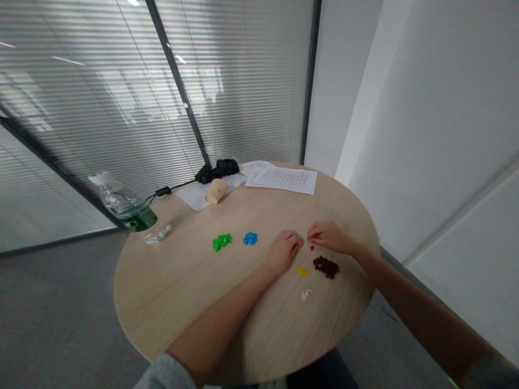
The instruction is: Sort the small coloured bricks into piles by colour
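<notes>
My left hand (284,252) rests on the tabletop with its fingers curled in. Whatever it holds, if anything, is hidden. Just to its right, my right hand (329,236) has thumb and fingertips pinched together, and I cannot make out what is between them. A small red piece (312,248) lies right below those fingertips. Nearer me are a pile of dark brown pieces (326,267), a few yellow pieces (303,270) and some white pieces (306,294). Left of my left hand sit a cluster of blue pieces (250,238) and a cluster of green pieces (222,242).
The round wooden table (174,281) carries a tilted-looking plastic bottle (135,213) at its left edge. At the back are a paper cup (216,191) on its side, printed sheets (284,179) and a black bundle (218,170) with a cable. A white wall (438,124) stands at right.
</notes>
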{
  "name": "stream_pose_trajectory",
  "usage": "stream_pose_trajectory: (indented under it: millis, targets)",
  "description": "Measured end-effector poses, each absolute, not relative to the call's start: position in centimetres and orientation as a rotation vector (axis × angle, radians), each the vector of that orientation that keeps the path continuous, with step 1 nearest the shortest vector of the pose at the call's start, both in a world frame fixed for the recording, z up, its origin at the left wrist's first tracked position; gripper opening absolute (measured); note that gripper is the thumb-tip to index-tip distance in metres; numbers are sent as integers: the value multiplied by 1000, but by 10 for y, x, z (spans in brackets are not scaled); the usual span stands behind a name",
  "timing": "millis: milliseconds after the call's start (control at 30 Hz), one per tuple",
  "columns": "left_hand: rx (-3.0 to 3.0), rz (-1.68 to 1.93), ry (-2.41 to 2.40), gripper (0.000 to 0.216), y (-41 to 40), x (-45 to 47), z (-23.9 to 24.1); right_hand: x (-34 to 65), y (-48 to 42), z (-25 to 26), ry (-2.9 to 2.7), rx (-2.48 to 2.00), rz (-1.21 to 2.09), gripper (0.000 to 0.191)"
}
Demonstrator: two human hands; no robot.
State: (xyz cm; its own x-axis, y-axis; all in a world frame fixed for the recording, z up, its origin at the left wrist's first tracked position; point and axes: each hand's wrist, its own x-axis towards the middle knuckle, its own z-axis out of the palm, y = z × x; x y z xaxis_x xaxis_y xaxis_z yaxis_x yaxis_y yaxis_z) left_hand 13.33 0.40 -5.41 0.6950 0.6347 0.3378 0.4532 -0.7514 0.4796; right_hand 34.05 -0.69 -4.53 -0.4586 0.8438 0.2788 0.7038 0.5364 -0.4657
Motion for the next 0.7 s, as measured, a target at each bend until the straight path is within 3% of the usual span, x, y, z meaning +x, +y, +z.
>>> stream_pose_trajectory:
  millis: [367, 533, 700]
  targets:
    - [2497, 706, 669, 13, 14, 152, -57, 351, -21, -54, -2166, -1287, 449, 18]
    - [2418, 834, 925, 11, 7, 145, -47, 354, -27, -61, -2113, -1247, 514, 17]
    - [2452, 738, 965, 17, 3, 139, -50, 357, -29, -64, -2136, -1246, 555, 16]
